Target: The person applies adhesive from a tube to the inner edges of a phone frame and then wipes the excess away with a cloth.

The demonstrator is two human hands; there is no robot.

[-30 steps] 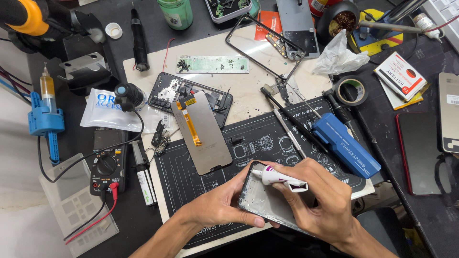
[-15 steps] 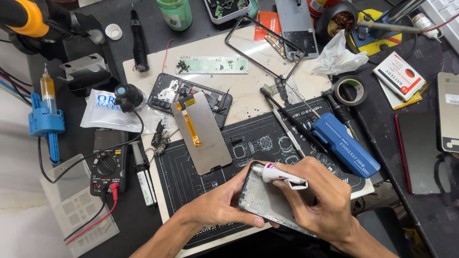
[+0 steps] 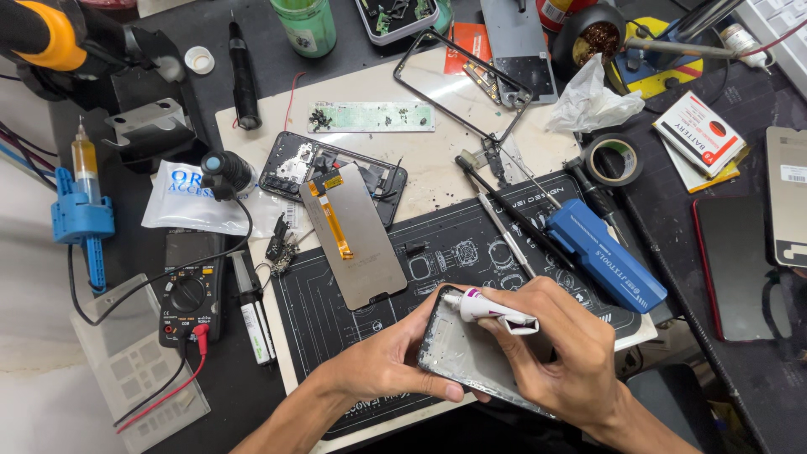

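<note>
Nearest the viewer, the left hand grips the lower-left edge of a grey phone frame, fingers curled beneath and thumb across its rim. The right hand pinches a small white glue tube, its nozzle touching the frame's upper-left corner. Both rest above a black repair mat. Just beyond lies a display panel face down, its orange flex cable uppermost, with a blue tool case to the right. Farther off: a roll of tape, a green circuit board, a multimeter at left.
</note>
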